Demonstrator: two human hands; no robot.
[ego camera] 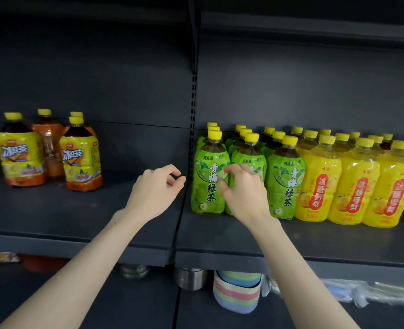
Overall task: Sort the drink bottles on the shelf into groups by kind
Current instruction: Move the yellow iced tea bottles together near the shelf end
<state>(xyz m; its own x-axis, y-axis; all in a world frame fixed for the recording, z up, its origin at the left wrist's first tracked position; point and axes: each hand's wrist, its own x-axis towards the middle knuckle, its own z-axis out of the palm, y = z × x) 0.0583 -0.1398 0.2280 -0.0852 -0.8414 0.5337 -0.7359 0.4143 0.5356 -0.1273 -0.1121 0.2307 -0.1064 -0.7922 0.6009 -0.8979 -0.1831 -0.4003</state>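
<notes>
Rows of green-labelled tea bottles (pixel 209 176) stand right of the shelf's centre post, and yellow pear-drink bottles (pixel 352 184) stand to their right. Far left on the dark shelf (pixel 77 214), several iced-tea bottles (pixel 82 157) with yellow and orange labels stand apart. My right hand (pixel 241 191) hovers in front of the middle green front bottle, fingers curled loosely and holding nothing; it hides most of that bottle's label. My left hand (pixel 157 188) hangs over the bare shelf just left of the green bottles, fingers half curled and apart, also holding nothing.
A vertical slotted post (pixel 192 103) splits the shelf into two bays. Below the shelf sit a striped pastel container (pixel 236 293), a metal can (pixel 190 279), a glass jar (pixel 134 271) and crumpled clear plastic (pixel 362 293). An upper shelf overhangs the bottles.
</notes>
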